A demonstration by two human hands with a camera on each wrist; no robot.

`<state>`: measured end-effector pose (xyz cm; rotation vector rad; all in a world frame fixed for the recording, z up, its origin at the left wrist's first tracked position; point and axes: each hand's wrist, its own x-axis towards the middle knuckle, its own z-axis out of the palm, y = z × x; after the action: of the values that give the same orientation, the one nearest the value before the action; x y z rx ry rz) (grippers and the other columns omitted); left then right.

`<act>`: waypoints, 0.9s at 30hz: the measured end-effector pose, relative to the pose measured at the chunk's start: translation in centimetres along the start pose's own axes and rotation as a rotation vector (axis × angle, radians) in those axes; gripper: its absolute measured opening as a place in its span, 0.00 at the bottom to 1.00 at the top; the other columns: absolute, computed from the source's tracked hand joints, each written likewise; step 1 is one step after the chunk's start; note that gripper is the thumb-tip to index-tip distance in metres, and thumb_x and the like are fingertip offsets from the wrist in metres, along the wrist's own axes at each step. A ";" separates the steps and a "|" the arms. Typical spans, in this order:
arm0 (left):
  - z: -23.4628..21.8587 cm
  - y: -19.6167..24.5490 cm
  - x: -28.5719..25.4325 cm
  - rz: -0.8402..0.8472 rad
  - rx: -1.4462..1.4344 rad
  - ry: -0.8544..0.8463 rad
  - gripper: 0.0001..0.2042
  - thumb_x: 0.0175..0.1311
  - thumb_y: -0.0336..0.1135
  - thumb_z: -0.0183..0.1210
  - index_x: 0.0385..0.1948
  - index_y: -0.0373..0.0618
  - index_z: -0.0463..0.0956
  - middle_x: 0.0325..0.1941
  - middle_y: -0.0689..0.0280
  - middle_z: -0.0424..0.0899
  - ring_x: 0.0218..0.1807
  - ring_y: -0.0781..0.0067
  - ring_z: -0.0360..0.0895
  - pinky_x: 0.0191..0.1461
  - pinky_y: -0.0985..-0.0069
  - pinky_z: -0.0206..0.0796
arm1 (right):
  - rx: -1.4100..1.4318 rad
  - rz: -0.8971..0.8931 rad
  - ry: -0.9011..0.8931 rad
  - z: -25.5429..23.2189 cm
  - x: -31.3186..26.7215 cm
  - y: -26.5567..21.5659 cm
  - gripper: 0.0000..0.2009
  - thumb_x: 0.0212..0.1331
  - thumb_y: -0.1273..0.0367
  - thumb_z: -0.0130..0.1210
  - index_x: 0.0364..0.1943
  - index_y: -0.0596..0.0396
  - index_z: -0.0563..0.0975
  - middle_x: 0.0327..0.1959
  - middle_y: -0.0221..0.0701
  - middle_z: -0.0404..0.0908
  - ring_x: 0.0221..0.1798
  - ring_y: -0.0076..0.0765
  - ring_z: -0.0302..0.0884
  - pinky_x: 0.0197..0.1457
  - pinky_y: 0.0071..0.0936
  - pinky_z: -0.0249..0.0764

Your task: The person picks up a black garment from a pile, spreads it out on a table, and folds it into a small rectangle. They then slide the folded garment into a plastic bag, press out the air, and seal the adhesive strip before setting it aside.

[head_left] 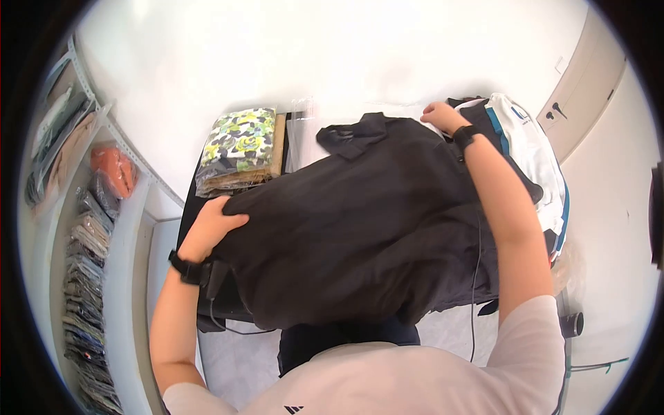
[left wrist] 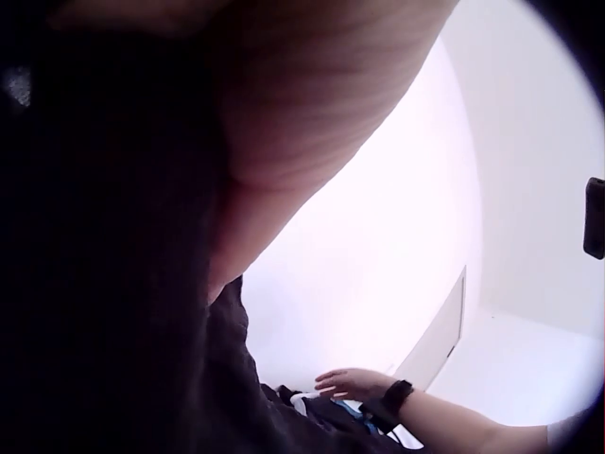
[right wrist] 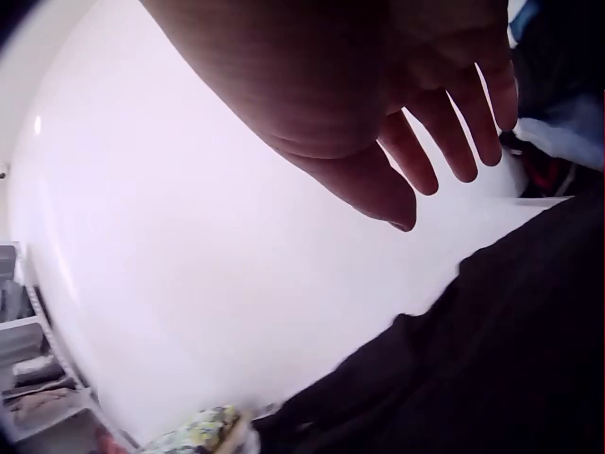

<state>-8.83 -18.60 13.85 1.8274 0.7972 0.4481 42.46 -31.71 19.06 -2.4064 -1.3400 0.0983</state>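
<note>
A black collared shirt (head_left: 332, 228) is spread across the table, its collar (head_left: 353, 135) toward the far wall. At its left edge my left hand (head_left: 211, 225) pinches the fabric, thumb on top and the other fingers hidden beneath the cloth. In the left wrist view, dark cloth (left wrist: 104, 255) fills the left side next to that hand. My right hand (head_left: 443, 117) hovers past the shirt's far right side, holding nothing. The right wrist view shows its fingers (right wrist: 454, 142) loosely extended and apart, above the dark shirt (right wrist: 492, 350).
Left of the collar lies a stack of bagged clothes topped by a floral-patterned packet (head_left: 242, 142). Clear plastic bags (head_left: 299, 135) lie beside it. White and dark garments (head_left: 529, 145) are piled at the right. Shelves (head_left: 124, 228) with packed clothes stand at the left; a cable (head_left: 475, 297) hangs near my right arm.
</note>
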 end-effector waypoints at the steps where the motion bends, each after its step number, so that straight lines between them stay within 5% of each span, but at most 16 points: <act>1: -0.5 0.3 -0.6 -0.031 -0.036 0.021 0.13 0.51 0.27 0.61 0.39 0.31 0.75 0.34 0.63 0.81 0.35 0.77 0.76 0.40 0.79 0.69 | -0.153 0.030 -0.021 1.2 1.0 1.6 0.19 0.45 0.62 0.60 0.37 0.65 0.79 0.38 0.48 0.81 0.43 0.46 0.78 0.49 0.32 0.72; 5: -1.1 -1.6 -1.6 -0.159 -0.074 0.020 0.13 0.53 0.27 0.61 0.40 0.32 0.74 0.35 0.64 0.81 0.36 0.77 0.76 0.42 0.79 0.69 | -0.233 0.384 0.045 5.4 1.1 8.4 0.27 0.47 0.55 0.58 0.44 0.67 0.76 0.47 0.53 0.77 0.52 0.53 0.75 0.55 0.39 0.69; 8: -0.9 -3.9 -0.9 -0.152 -0.067 0.021 0.12 0.54 0.27 0.60 0.40 0.33 0.74 0.36 0.64 0.80 0.38 0.77 0.75 0.44 0.80 0.68 | -0.162 0.458 0.187 4.7 -2.9 7.8 0.31 0.47 0.46 0.58 0.53 0.51 0.74 0.54 0.42 0.76 0.58 0.46 0.71 0.59 0.44 0.65; 13: -0.4 -3.3 0.9 -0.196 -0.160 0.030 0.13 0.56 0.27 0.58 0.43 0.33 0.72 0.39 0.62 0.80 0.40 0.76 0.76 0.45 0.80 0.68 | -0.029 0.153 0.214 6.6 -2.5 9.8 0.29 0.46 0.49 0.62 0.53 0.46 0.74 0.51 0.40 0.77 0.58 0.46 0.70 0.60 0.41 0.65; 17: -0.5 -1.3 1.0 -0.148 -0.059 0.017 0.16 0.56 0.28 0.59 0.46 0.32 0.70 0.41 0.60 0.79 0.40 0.75 0.76 0.45 0.78 0.69 | -0.155 0.092 0.069 6.9 -0.5 7.2 0.31 0.44 0.53 0.64 0.55 0.45 0.73 0.54 0.41 0.75 0.60 0.49 0.67 0.62 0.43 0.64; 21: -1.5 0.2 -0.1 -0.089 0.134 -0.009 0.14 0.54 0.30 0.61 0.38 0.30 0.75 0.32 0.63 0.80 0.33 0.79 0.74 0.38 0.79 0.67 | -0.066 -0.032 0.093 8.4 3.8 6.2 0.31 0.46 0.61 0.65 0.56 0.57 0.69 0.54 0.46 0.73 0.52 0.45 0.75 0.57 0.35 0.70; 23: -2.0 1.1 -1.2 -0.083 0.193 -0.035 0.10 0.53 0.31 0.61 0.28 0.30 0.78 0.21 0.69 0.77 0.26 0.82 0.69 0.31 0.79 0.63 | 0.115 0.086 0.064 9.5 5.4 5.8 0.32 0.46 0.68 0.65 0.58 0.59 0.67 0.46 0.46 0.78 0.39 0.38 0.81 0.42 0.31 0.76; 27: -3.5 3.0 -2.3 -0.139 0.336 -0.016 0.10 0.53 0.31 0.62 0.29 0.29 0.77 0.20 0.69 0.78 0.25 0.83 0.69 0.30 0.78 0.63 | 0.294 0.225 -0.026 10.4 6.4 5.0 0.29 0.43 0.73 0.66 0.54 0.61 0.70 0.32 0.41 0.82 0.26 0.32 0.80 0.30 0.27 0.75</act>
<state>-11.73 -18.59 18.15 2.0623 1.0293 0.2177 47.44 -25.65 8.40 -2.2981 -0.9817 0.3619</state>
